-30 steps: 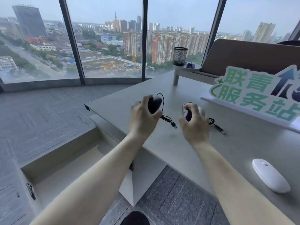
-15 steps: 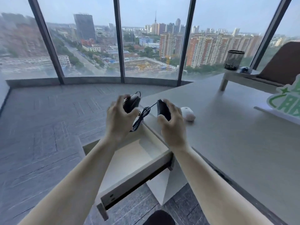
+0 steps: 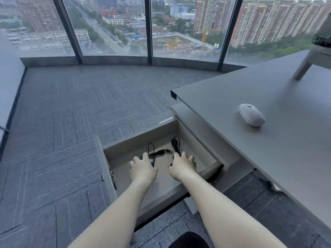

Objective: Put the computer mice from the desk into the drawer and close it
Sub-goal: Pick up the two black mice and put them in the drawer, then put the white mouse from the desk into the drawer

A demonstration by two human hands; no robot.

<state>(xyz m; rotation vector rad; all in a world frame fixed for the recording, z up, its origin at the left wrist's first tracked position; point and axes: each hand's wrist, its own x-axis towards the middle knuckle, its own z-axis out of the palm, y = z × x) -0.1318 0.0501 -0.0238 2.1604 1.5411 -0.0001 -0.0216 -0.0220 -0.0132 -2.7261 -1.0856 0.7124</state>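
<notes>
Beside the open drawer (image 3: pixel 198 140), white mouse (image 3: pixel 252 117) on desk (image 3: pixel 295 149).

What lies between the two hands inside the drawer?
Bare drawer floor between left hand and right hand; black cables lie just beyond, in the head view.

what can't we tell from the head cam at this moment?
- Head view: both black mice sit under the left hand and right hand in the drawer; only cables show, so grip or release is unclear.
- Head view: the drawer's near front is hidden by the forearms.
- Head view: the mesh cup is cut off by the right edge.
- Head view: the white mouse is blurred; buttons unreadable.
</notes>
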